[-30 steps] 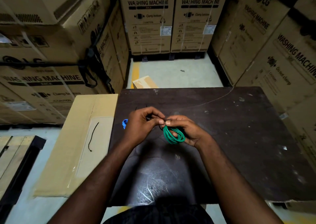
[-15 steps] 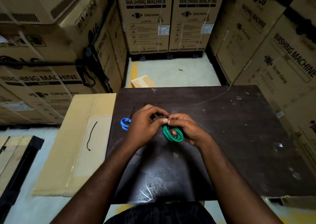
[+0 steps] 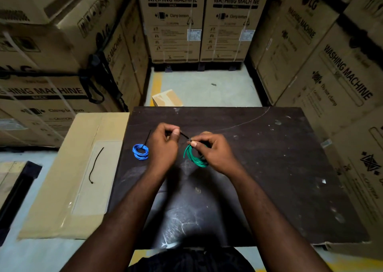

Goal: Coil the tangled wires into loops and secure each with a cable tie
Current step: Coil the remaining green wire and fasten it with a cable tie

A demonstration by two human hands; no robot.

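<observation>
1. One green wire coil (image 3: pixel 195 157): gripped in the right hand (image 3: pixel 215 152), kept looped for tying.
2. One black cable tie (image 3: pixel 185 136): tail pinched by the left hand (image 3: pixel 163 145), taut between both hands, apparently for cinching.
3. One blue wire coil (image 3: pixel 141 152): just left of the left hand, tie fitted, judged finished.

Green wire coil (image 3: pixel 194 157): looped, tilted on edge. Black cable tie (image 3: pixel 185 136) at its top, tail stretched leftward. Blue wire coil (image 3: pixel 141 152): flat, well left of green, tied.
</observation>
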